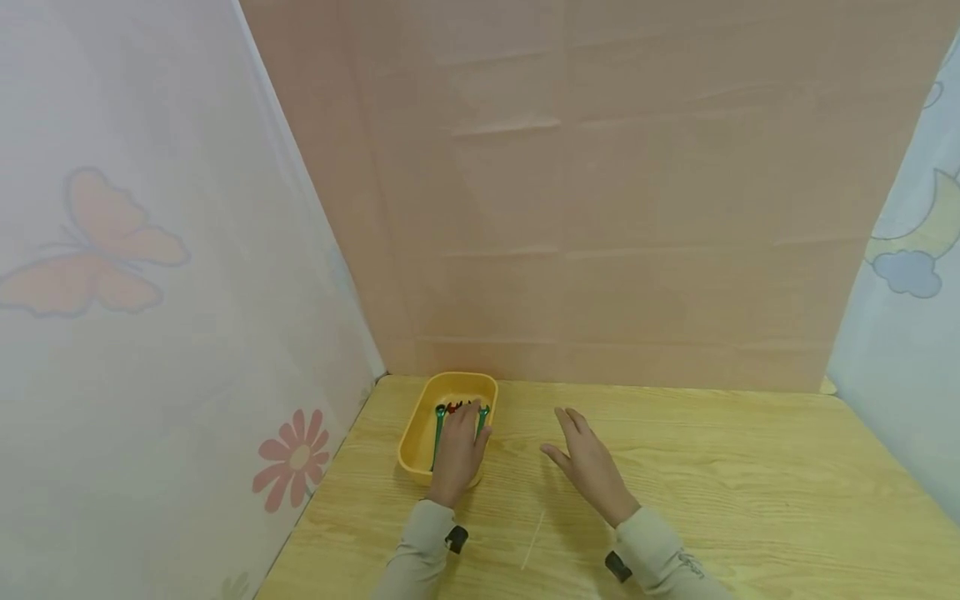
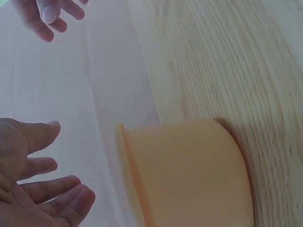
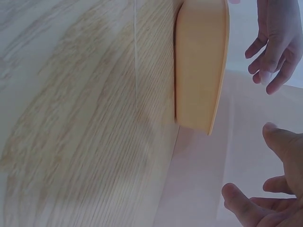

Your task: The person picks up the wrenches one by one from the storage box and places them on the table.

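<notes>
A yellow plastic bin (image 1: 409,442) stands at the left of the table. Inside it lie a green wrench (image 1: 437,437) with a ring end, another green wrench (image 1: 483,412) with a forked end, and small red and dark tool ends (image 1: 452,408), partly covered by my hand. My left hand (image 1: 457,454) hovers over the bin with loosely bent fingers and holds nothing. In the left wrist view, this left hand (image 2: 38,182) is above the bin's rim (image 2: 130,179). To the right of the bin, my right hand (image 1: 592,471) hangs above the table, fingers extended and thumb apart.
The wooden table (image 1: 750,483) reaches a pinkish backdrop (image 1: 637,208) behind. White printed cloth (image 1: 210,333) closes the left side, close to the bin, and another printed cloth (image 1: 885,358) the right. A thin pale line (image 1: 532,540) runs on the tabletop below the hands.
</notes>
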`<state>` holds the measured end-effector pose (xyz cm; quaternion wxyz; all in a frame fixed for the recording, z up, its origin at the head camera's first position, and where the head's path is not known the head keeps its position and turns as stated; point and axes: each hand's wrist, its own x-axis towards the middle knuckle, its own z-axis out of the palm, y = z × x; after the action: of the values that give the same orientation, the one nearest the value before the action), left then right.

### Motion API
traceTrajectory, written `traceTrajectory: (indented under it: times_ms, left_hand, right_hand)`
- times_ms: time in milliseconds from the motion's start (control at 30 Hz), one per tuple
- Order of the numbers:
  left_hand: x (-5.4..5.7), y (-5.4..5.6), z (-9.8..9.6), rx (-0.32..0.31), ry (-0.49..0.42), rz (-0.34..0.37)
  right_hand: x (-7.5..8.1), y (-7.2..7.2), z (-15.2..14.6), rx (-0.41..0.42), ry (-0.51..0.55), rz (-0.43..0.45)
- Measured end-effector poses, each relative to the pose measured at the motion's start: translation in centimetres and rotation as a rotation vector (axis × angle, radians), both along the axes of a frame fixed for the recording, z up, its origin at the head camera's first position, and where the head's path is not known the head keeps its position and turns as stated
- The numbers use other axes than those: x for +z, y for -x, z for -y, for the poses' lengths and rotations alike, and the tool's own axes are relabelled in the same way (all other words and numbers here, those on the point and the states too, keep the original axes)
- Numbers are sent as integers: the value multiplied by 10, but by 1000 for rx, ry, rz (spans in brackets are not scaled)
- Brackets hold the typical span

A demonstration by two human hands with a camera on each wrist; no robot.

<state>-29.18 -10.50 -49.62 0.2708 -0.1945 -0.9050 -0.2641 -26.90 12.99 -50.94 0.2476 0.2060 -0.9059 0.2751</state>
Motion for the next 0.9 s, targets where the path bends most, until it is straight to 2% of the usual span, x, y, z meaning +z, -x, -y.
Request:
traceTrajectory:
  times_ms: [300,567,900]
  left_hand:
    - [-2,4,3,-7,-3,-41]
    - [-1,3,7,-14,-15,-37]
    - [4,1,12,14,-32,63]
  right_hand:
    - [2,2,9,-8,6,-11]
    - [4,4,17,-1,21,-4]
    - [6,6,21,16,18,-19]
